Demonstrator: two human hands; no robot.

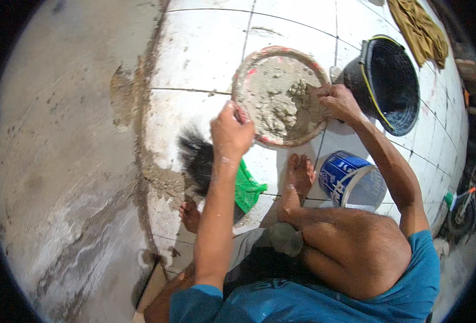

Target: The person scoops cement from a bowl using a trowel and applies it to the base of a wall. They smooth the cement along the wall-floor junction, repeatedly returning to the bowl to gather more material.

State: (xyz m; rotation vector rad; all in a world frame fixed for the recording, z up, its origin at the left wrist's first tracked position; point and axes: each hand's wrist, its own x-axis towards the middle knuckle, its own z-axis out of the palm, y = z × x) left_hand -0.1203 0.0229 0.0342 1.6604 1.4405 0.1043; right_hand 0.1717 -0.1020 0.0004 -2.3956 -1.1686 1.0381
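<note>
My left hand (232, 129) is closed on the near-left rim of a round, shallow pan (274, 51) of wet grey mortar (281, 121). At the pan's right side, my right hand (340, 102) grips a flat, mortar-coated scraper (316, 96) dipped into the mix, with clumps of mortar at its tip. Below my left hand lie a green plastic dustpan (249, 185) and a black-bristled brush (195, 156), partly hidden by my forearm.
A black bucket (389, 81) with a yellow handle stands right of the pan, a blue-and-white pail (335, 175) by my right foot. A brown cloth (418, 29) lies at upper right on the white tiles (189, 48). Rough concrete (71, 134) borders the left; a wheel (459, 215) is at far right.
</note>
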